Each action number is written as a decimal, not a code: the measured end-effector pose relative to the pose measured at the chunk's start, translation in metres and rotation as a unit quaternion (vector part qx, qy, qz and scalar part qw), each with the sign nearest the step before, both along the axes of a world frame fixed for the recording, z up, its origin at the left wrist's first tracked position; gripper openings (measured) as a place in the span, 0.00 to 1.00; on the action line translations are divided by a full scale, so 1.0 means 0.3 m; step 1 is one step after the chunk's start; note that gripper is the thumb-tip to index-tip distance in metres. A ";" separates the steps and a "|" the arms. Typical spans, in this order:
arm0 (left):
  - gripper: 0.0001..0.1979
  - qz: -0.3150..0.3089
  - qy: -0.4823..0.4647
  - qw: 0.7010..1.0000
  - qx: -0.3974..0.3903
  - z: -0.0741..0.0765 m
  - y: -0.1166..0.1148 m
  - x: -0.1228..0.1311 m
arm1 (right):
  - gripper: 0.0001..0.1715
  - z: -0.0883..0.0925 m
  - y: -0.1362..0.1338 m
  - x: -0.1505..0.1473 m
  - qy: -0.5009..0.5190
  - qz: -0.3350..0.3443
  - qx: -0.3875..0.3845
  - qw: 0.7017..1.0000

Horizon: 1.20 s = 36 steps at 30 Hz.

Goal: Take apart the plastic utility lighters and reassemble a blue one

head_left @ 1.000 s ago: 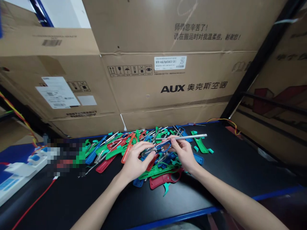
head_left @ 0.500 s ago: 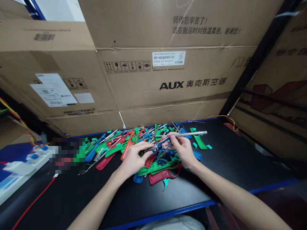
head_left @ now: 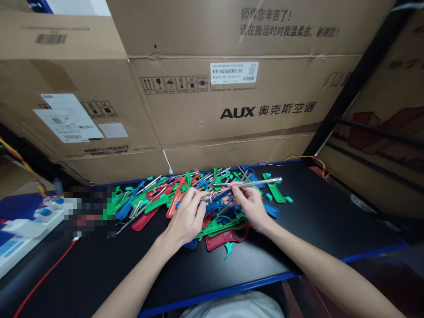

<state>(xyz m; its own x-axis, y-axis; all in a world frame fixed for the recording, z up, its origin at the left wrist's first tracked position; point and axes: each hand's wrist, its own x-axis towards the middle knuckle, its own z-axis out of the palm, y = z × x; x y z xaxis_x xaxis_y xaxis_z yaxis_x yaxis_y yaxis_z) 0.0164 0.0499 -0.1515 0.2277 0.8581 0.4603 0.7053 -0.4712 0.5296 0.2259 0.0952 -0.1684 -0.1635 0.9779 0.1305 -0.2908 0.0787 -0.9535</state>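
Black tabletop point(head_left: 318, 203) beneath a slim silver tube point(head_left: 260, 182)

The black tabletop point(head_left: 258, 265) bore jumbled coloured plastic parts point(head_left: 174, 206), metal rods point(head_left: 155, 181) and, at left, a white power strip point(head_left: 29, 242).

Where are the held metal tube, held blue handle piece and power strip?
Metal tube point(head_left: 260, 182): head view, middle of its shaft.
Blue handle piece point(head_left: 216, 206): head view, its exposed face.
Power strip point(head_left: 32, 242): head view, its white casing.
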 end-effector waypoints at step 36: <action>0.06 -0.002 0.052 0.987 0.153 -0.019 0.018 -0.015 | 0.25 0.007 -0.057 -0.012 -0.033 0.021 0.060 0.997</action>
<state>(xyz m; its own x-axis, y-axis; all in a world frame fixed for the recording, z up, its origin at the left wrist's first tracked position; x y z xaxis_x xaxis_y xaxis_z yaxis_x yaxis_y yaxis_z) 0.0120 0.0554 -0.1570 0.2906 0.6817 0.6714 0.7463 -0.6006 0.2869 0.2223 0.0780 -0.1664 -0.2153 0.9481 0.2338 -0.2330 0.1826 -0.9552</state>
